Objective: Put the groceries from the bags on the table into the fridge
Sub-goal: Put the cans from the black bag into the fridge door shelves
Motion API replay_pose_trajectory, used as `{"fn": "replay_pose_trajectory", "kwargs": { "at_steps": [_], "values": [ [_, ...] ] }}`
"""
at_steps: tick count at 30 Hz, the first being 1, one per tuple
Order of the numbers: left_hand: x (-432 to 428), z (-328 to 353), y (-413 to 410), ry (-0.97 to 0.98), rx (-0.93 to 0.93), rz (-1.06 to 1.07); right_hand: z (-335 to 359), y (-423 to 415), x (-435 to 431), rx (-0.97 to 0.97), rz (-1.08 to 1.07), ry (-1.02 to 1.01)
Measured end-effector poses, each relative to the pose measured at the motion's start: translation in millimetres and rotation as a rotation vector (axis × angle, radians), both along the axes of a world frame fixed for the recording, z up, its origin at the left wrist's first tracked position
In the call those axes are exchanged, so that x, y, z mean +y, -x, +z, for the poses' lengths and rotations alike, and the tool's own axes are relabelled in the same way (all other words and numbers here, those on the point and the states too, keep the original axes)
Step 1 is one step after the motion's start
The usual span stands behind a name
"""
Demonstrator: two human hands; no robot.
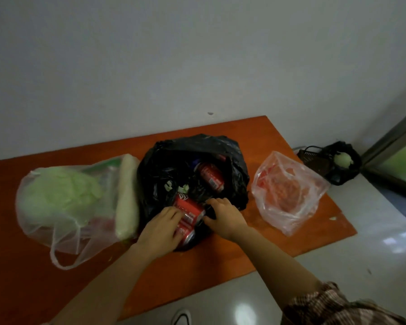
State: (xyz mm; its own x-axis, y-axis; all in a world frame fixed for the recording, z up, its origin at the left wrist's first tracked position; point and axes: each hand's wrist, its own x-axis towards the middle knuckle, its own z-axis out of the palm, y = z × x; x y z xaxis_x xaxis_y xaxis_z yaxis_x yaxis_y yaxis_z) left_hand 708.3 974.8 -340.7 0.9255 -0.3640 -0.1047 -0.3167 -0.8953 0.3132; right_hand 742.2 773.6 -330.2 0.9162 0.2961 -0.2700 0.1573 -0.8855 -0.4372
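Nearest the camera, a checked sleeve (pixel 338 306) covered the right upper arm, and a shoe (pixel 182 316) showed at the table (pixel 21 277) edge.

**Hands.** The left hand (pixel 159 228) lay over the near cans (pixel 188 209), fingers curled around them in a grip. The right hand (pixel 223 216) pinched the rim of the black bag (pixel 174 160) between thumb and bent fingers, holding the mouth open.

**Handling.** The cans were judged rigid, smooth and, if full, moderately heavy. They are likely to slide against each other and against the slick plastic. Each should be taken around the cylindrical wall, not by the ends. How many cans the cluster held could not be told.

**Containers.**
- The black bag stood at mid-table. It held the near cans at its front, a far can (pixel 211 177) lying deeper inside, and some pale green scraps.
- The clear bag (pixel 92 240) lay just left of the black bag. It held a cabbage (pixel 59 195) and a long white radish (pixel 127 195), and the radish touched the black bag's side. The cabbage was judged bulky and best supported from beneath.
- The thin bag (pixel 288 221) lay right of the black bag, apart from it. It held orange-red contents too blurred to name.
- The black basket (pixel 352 165) stood beyond the table's far right corner. It held a pale green lump.

No fridge was in view.
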Motion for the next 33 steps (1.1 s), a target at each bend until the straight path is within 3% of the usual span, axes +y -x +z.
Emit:
{"fn": "replay_pose_trajectory", "kwargs": {
  "at_steps": [6, 12, 19, 24, 28, 33],
  "values": [
    [23, -14, -20, -0.029, 0.106, -0.196, -21, -12, 30, 0.146, -0.122, -0.093],
    [36, -26, -34, -0.159, 0.054, -0.424, -32, -28, 35, 0.306, -0.192, -0.142],
    [30, -24, -40, -0.25, -0.026, -0.477, -27, -43, 29, 0.386, -0.154, -0.133],
    [25, -19, -46, -0.316, 0.016, -0.457, -11, -40, 17, 0.374, -0.279, -0.188],
    [28, -16, -48, -0.184, 0.05, -0.352, 3, -26, 6, 0.365, -0.508, -0.399],
    [30, 9, -39, 0.187, 0.163, -0.058, 39, -2, -23, 0.365, -0.756, -0.603]
  ]
}}
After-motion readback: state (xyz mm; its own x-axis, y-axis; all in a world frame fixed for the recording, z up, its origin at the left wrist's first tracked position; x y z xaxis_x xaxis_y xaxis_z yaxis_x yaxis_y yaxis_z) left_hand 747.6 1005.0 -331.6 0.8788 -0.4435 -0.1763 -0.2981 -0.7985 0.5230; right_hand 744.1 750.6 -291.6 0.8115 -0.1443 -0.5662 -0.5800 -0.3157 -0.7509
